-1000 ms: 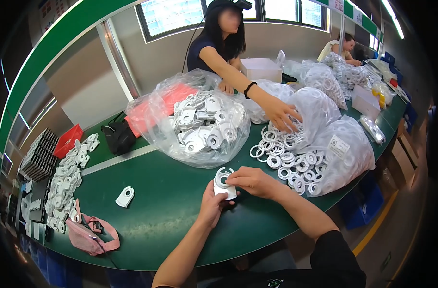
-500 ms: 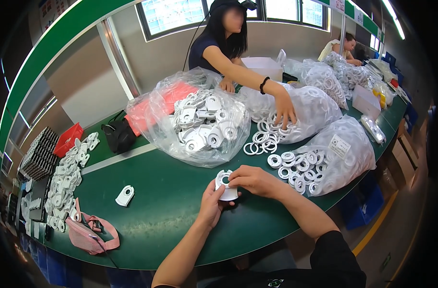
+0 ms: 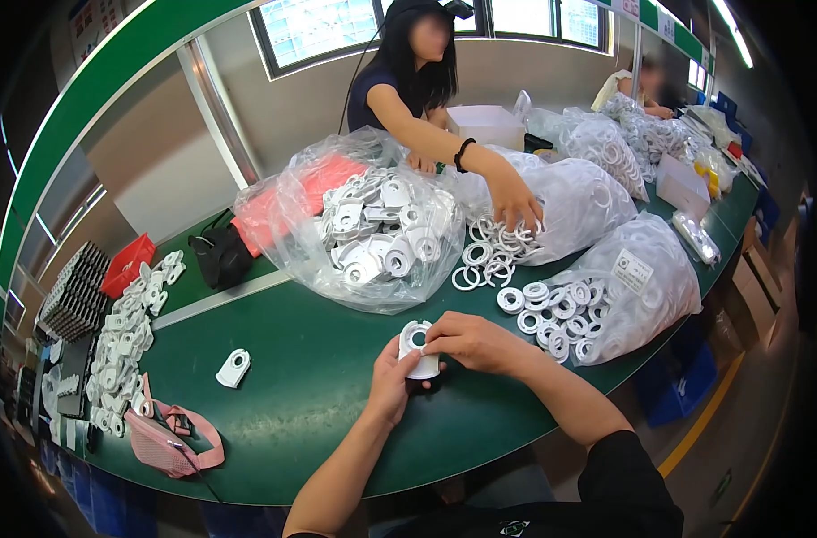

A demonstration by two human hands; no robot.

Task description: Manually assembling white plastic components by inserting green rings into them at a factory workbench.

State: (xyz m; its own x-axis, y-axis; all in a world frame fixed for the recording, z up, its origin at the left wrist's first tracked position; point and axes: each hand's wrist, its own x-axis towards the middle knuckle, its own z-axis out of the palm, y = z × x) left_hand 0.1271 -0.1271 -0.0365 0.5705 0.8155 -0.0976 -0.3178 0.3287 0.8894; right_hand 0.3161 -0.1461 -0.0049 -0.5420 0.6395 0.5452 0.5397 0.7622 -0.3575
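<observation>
hands meet low in the middle of the green table point(image 3: 319, 377), both closed on one white plastic part point(image 3: 417, 348) with a round hole near its top. the left hand point(image 3: 392, 387) cups the part from below and behind, thumb and fingers wrapped round its lower end, while the right hand point(image 3: 473, 341) pinches its upper right edge with the fingertips. the part is held just above the table surface, close to the near edge. to the left, well apart, a single white part point(image 3: 233, 368) lies flat on the table, and beyond it near the left rim sits a pink pouch point(image 3: 164, 441) beside a long heap of white pieces point(image 3: 121, 341). to the right of the hands, white rings point(image 3: 552, 309) spill from a clear bag point(image 3: 646, 282). farther back a large clear bag of white parts point(image 3: 377, 238) stands in the middle, with a black pouch point(image 3: 220, 255) and a red box point(image 3: 126, 264) to its left. across the table a person in a dark top reaches one hand point(image 3: 516, 202) down into a loose pile of rings point(image 3: 489, 255).
</observation>
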